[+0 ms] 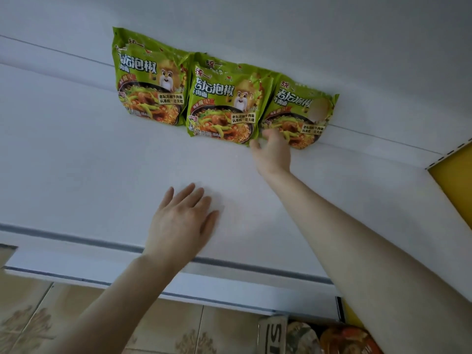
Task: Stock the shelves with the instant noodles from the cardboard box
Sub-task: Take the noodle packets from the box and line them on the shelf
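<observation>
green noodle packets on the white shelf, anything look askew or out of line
Mildly: the middle green noodle packet sits forward, overlapping the left packet and right packet. No tears or spills show.

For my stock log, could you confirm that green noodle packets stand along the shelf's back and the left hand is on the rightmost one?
Not quite: the head view shows the right hand on the rightmost packet, pinching its lower corner. The left hand is spread open over the shelf.

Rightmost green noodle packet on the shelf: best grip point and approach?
Probably pinch the rightmost noodle packet by its free right edge, coming from the right: it leans on the back wall, and the middle packet crowds its left.
</observation>
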### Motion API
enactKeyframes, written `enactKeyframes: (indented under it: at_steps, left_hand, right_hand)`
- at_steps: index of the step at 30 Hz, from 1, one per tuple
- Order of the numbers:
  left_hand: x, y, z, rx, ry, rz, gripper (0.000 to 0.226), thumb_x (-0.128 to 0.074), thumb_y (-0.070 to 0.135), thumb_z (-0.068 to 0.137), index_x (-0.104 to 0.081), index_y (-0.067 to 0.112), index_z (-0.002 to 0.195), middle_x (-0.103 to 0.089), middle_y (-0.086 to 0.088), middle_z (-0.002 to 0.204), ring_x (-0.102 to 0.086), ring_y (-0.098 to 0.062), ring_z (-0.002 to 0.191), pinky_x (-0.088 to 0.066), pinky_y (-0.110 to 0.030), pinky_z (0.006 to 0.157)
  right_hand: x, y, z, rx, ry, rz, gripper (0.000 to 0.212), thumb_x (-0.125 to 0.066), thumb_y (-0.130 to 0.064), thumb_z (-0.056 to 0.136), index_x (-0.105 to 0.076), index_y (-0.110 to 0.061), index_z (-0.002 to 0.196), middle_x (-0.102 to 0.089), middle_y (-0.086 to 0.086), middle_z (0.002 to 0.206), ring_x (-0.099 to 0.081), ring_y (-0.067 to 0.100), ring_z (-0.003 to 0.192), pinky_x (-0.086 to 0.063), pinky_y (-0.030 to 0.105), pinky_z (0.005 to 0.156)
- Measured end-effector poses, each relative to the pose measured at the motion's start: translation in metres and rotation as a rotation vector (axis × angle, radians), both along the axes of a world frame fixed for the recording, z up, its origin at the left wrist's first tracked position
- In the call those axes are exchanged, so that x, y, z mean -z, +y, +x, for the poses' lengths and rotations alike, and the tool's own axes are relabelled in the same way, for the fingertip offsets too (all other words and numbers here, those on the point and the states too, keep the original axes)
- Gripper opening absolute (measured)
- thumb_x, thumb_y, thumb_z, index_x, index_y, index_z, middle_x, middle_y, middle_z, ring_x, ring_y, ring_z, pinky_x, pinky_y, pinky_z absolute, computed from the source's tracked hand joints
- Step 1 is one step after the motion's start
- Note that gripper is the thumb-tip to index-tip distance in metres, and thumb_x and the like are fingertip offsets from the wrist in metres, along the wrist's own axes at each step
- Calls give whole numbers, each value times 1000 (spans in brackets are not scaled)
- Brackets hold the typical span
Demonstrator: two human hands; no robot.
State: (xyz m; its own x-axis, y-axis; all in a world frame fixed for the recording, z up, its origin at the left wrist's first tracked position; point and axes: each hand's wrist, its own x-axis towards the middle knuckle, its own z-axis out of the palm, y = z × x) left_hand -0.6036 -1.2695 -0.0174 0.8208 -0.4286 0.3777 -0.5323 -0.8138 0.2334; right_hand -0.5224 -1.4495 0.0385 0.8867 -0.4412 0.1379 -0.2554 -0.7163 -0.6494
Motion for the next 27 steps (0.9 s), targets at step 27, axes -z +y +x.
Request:
enactKeyframes:
  at_steps: [27]
  left_hand:
    - [14,-113,-266,938,209,203,27,-60,22,79,-58,12,55,-51,-4,46,-51,-24,39,-38,-23,33]
  right_hand:
    - [47,-108,-467,614,445,194,26,-51,-18,94,-56,0,112,-61,17,112,-58,30,102,-45,34,83]
